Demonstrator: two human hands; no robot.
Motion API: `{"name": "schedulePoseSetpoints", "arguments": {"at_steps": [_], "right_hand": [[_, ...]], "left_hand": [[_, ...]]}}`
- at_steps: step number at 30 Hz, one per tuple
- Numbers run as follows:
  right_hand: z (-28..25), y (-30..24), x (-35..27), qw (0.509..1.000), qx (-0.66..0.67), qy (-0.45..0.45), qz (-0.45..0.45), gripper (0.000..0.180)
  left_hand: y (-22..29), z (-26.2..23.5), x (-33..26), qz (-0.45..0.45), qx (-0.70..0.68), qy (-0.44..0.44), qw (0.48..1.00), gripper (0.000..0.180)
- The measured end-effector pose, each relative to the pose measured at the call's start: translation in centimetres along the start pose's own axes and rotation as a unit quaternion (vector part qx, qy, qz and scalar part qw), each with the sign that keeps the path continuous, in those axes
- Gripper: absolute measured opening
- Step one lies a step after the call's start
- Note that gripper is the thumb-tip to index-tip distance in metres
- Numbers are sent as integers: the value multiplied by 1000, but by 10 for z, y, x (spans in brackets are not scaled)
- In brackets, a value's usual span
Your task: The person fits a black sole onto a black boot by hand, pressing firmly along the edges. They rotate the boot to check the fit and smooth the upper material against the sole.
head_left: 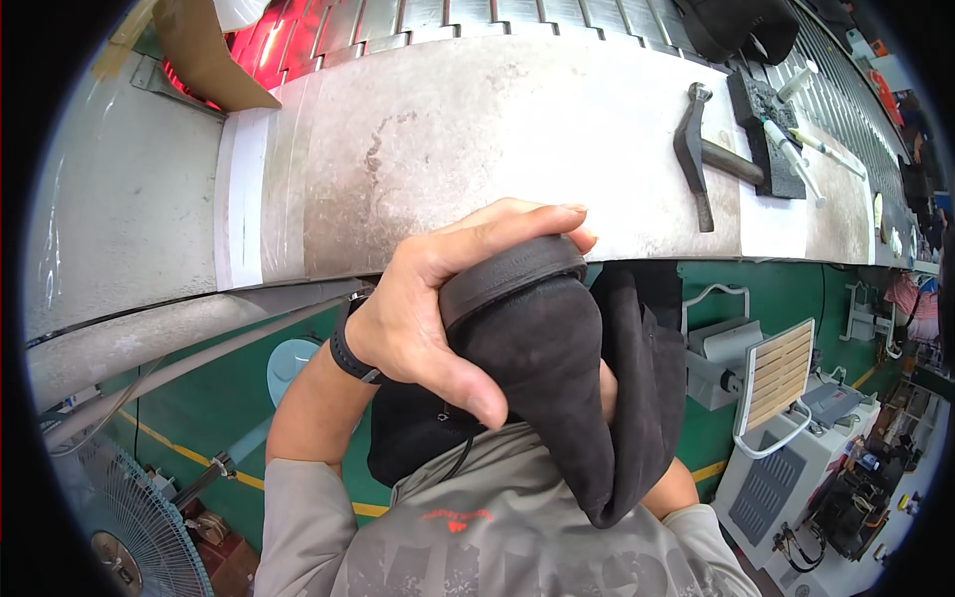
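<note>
A black suede-like boot (547, 348) with a thick dark sole is held up in front of my chest, beyond the near edge of the worktable. Around one end of its sole wraps my left hand (428, 289), the thumb along the upper and the fingers over the far side of the sole. The boot's soft shaft (647, 398) folds down and to the right. Behind it, my right hand (609, 390) shows only as a strip of skin between parts of the boot, gripping it from the far side; most of its fingers are hidden.
On the pale worktable (448, 149) lie a hammer (689, 149), a dark block (771, 139) and syringe-like tubes (793, 159). A slatted metal conveyor (418, 18) runs behind, with another black boot (741, 30) on it. A chair (781, 378) stands right, a fan (139, 517) lower left.
</note>
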State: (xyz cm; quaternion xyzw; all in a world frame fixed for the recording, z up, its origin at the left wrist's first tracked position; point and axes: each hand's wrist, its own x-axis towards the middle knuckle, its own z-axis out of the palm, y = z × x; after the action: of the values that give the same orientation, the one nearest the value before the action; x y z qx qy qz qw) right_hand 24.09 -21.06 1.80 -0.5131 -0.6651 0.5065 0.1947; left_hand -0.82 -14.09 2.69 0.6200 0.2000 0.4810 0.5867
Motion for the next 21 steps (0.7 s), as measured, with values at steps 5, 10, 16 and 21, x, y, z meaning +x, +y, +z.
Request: {"name": "schedulePoseSetpoints", "arguments": {"at_steps": [5, 10, 16, 21], "right_hand": [[0, 0, 3, 1000, -2, 5, -2, 74], [1, -1, 4, 1000, -3, 3, -3, 75], [0, -1, 3, 1000, -3, 3, -4, 75], [0, -3, 2, 1000, -4, 3, -3, 76]], "left_hand": [[-1, -1, 2, 13, 27, -13, 999, 127], [1, -2, 2, 11, 32, -16, 999, 124], [2, -1, 2, 6, 35, -17, 999, 121], [-1, -1, 1, 17, 27, -21, 999, 119]]}}
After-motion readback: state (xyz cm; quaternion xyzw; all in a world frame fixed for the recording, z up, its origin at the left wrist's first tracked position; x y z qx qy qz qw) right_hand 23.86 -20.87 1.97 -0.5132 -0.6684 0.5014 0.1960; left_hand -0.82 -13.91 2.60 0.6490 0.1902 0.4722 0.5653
